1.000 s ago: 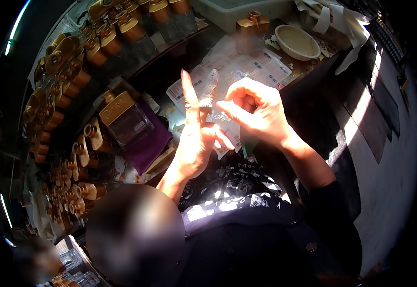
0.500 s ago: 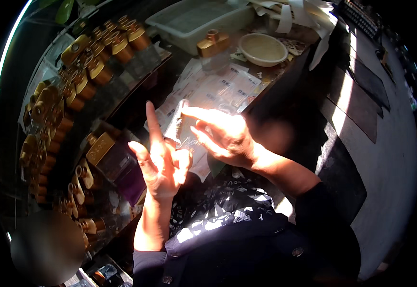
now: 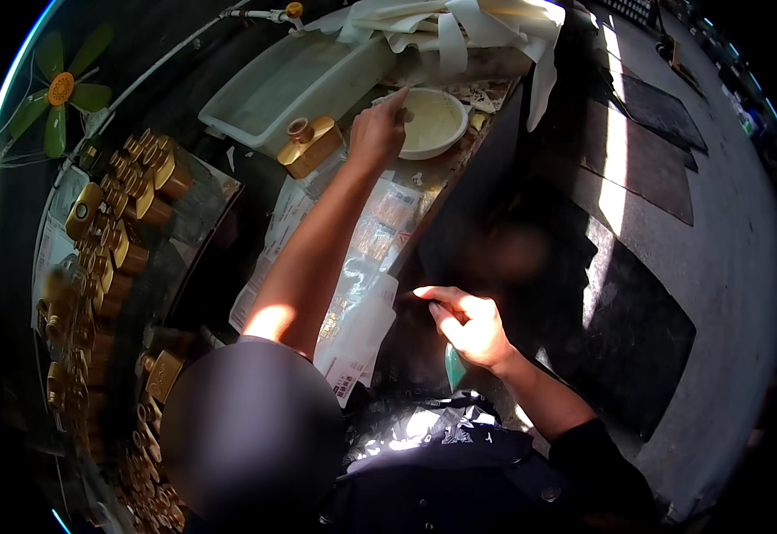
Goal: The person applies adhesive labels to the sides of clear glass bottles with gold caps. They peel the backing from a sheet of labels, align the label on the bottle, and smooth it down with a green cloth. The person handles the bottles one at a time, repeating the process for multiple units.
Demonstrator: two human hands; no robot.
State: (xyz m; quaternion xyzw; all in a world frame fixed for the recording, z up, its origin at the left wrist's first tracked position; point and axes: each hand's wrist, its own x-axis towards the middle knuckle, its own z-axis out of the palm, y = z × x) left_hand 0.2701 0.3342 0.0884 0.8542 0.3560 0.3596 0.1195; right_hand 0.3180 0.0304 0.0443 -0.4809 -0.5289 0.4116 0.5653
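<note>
Head view, looking down over a cluttered workbench point(image 3: 459, 191): the left hand point(image 3: 378, 132) is stretched out toward twelve o'clock, its fingertips point(image 3: 400, 96) resting on the near-left rim of a shallow white bowl point(image 3: 433, 123) of pale paste. The fingers are bunched and curled downward, and whether they pinch anything cannot be told, as the hand covers its own tips. The bowl lies directly beyond and to the right of those fingers, touching them at its rim, in the upper middle of the picture.

The right hand point(image 3: 468, 325) sits well apart, at about five o'clock from the bowl, near the bench's front edge. Its fingers point(image 3: 433, 294) are loosely extended toward nine o'clock, thumb tucked below them, gripping nothing that shows (a green sliver peeks out under the wrist, too little to identify).

Just at nine o'clock of the left hand stands a gold bottle cap block point(image 3: 310, 145) with a round neck. Beyond it, at eleven o'clock, is a white plastic tray point(image 3: 290, 84). Clear plastic sachets point(image 3: 366, 285) lie in a strip along the bench beneath the left forearm. Rows of gold caps point(image 3: 130, 214) crowd the far left, around nine o'clock.
</note>
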